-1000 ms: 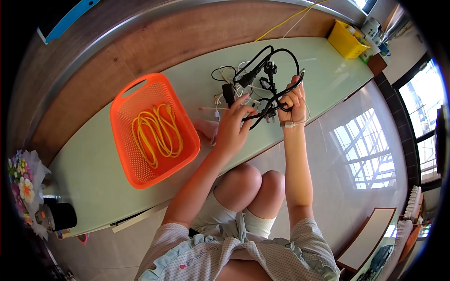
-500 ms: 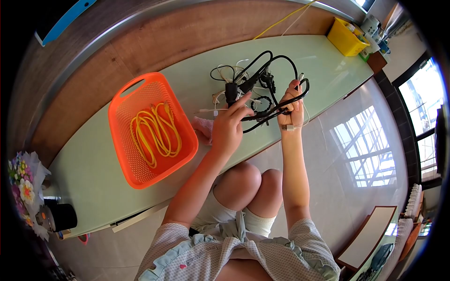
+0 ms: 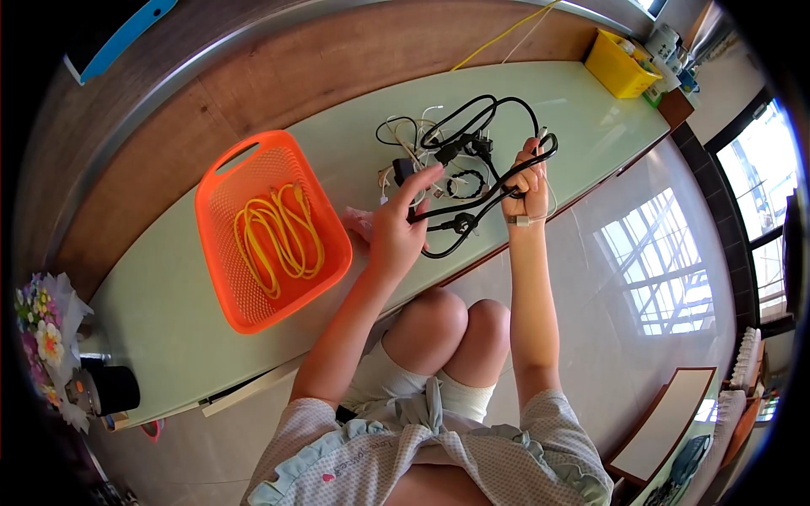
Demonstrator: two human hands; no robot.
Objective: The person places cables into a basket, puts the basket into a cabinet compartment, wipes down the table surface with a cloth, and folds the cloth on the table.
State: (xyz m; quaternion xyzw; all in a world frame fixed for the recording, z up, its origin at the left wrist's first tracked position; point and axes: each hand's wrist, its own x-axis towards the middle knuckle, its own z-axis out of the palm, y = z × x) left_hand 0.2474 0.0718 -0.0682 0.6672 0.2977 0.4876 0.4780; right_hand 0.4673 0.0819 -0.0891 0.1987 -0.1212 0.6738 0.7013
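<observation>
My right hand (image 3: 530,192) is closed around a looped black power cable (image 3: 481,201), held over the table's front edge. A thin white USB cable (image 3: 553,201) also hangs from that fist, its plug by the wrist. My left hand (image 3: 400,221) has the other end of the black loops between thumb and fingers, its index finger stretched out. Beneath the loops, a black plug (image 3: 461,223) dangles near the tabletop. Behind the hands lies a tangle of white cables (image 3: 413,143), with a black adapter (image 3: 403,170) and a small coiled black cord (image 3: 466,184).
Left of my hands stands an orange basket (image 3: 218,278) with a coiled yellow cable (image 3: 278,240) inside. A pink cloth-like item (image 3: 358,222) lies beside it on the pale green table (image 3: 160,337). A yellow bin (image 3: 620,72) sits at the far right, flowers (image 3: 49,341) at the left.
My left hand has moved slightly left and down, and its grip on the black cable has shifted. The lower loop hangs lower, and a black plug now shows beneath it. The right hand stays nearly still.
</observation>
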